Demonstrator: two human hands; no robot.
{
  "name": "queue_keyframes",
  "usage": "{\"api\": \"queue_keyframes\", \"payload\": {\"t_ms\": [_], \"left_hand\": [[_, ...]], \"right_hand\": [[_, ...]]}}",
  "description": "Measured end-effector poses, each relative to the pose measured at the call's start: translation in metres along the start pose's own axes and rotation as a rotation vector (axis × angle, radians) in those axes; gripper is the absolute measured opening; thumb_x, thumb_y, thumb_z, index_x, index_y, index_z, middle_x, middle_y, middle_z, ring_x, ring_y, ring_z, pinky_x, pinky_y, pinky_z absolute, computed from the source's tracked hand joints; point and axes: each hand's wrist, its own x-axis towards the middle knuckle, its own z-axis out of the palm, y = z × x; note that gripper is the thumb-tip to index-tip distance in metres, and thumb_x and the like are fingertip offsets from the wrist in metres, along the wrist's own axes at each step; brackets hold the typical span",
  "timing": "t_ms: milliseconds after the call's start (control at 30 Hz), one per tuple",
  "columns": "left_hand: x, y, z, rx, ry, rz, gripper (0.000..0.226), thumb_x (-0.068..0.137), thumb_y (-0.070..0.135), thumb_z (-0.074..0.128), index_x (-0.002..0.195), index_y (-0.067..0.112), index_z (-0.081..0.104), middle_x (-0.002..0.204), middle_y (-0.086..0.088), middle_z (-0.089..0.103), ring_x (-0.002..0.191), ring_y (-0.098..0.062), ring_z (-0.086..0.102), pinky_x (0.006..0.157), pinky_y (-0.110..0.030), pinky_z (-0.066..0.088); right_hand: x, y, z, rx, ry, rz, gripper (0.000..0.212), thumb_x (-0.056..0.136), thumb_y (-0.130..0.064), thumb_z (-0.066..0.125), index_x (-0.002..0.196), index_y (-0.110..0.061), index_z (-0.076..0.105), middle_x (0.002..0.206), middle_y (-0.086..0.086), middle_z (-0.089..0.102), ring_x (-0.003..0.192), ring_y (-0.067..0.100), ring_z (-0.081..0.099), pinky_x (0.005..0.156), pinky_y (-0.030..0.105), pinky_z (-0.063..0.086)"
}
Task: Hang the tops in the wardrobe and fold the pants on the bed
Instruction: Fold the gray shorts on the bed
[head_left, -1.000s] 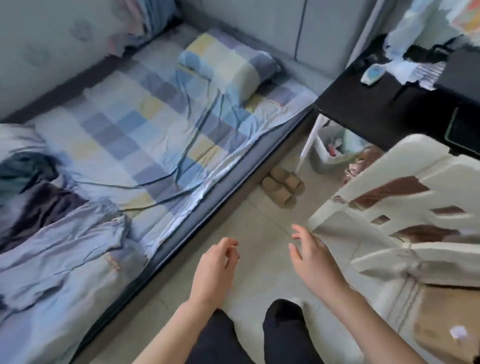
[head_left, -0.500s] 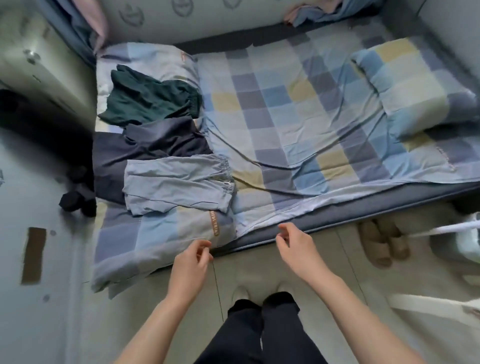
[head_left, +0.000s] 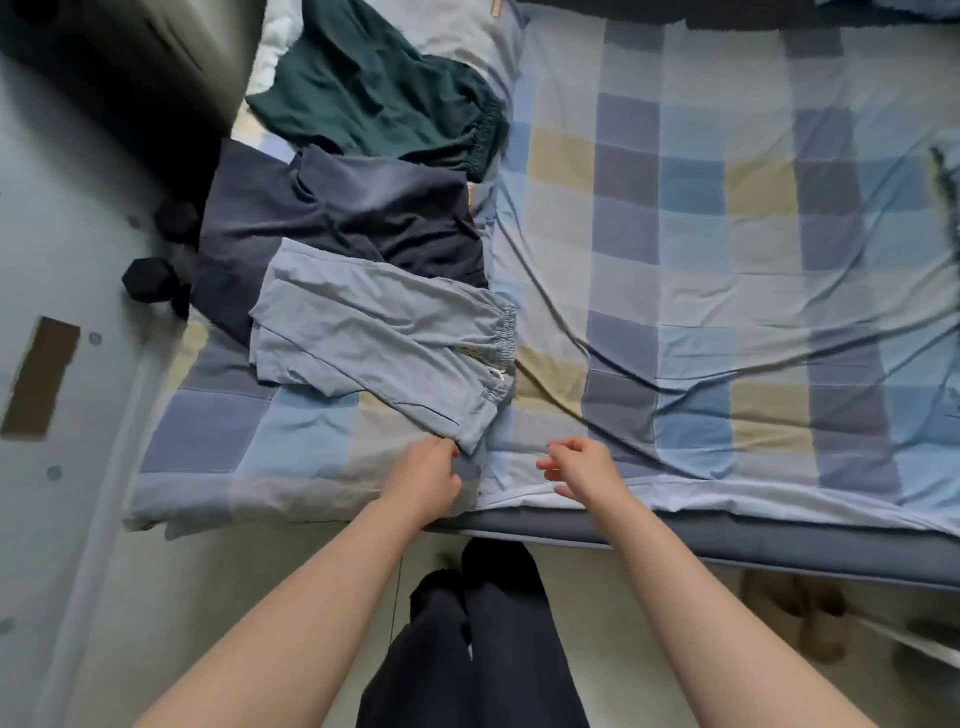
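Observation:
Three garments lie overlapping on the left part of the bed. Nearest me are light grey-blue pants with an elastic waistband, spread flat. Behind them lies a dark navy garment, and behind that a dark green garment. My left hand is at the near corner of the grey-blue pants, its loosely curled fingertips touching the corner's edge. My right hand hovers over the checked sheet to the right of the pants, fingers relaxed and holding nothing.
A checked quilt lies under the garments at the bed's left end. Black dumbbells sit on the floor to the left. Brown slippers stand under the bed edge at the right. My dark-trousered legs are against the bed.
My view has swung from the chair and desk side over to the bed and closed in. Both hands have reached forward over the bed edge, the left arriving at the grey-blue pants.

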Motion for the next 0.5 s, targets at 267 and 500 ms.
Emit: {"api": "queue_keyframes", "payload": {"t_ms": [267,500], "left_hand": [[0.106,-0.045,0.032,0.386,-0.029,0.059,0.061,0.091,0.009,0.051,0.147,0.019,0.030,0.157,-0.003,0.025,0.147,-0.026,0.017,0.115,-0.038,0.024],[0.179,-0.091,0.055,0.554,-0.046,0.181,0.061,0.101,0.008,0.030,0.155,0.027,0.010,0.165,-0.001,-0.001,0.151,-0.026,-0.002,0.120,-0.046,0.005]], "right_hand": [[0.109,-0.004,0.044,0.279,-0.138,0.305,0.011,0.098,-0.015,0.046,0.094,-0.009,0.055,0.085,0.009,0.066,0.088,0.025,0.062,0.080,0.034,0.049],[0.169,0.015,0.092,0.201,-0.156,0.360,0.013,0.096,-0.015,0.047,0.103,-0.006,0.054,0.102,0.013,0.062,0.091,0.025,0.059,0.078,0.034,0.050]]}}
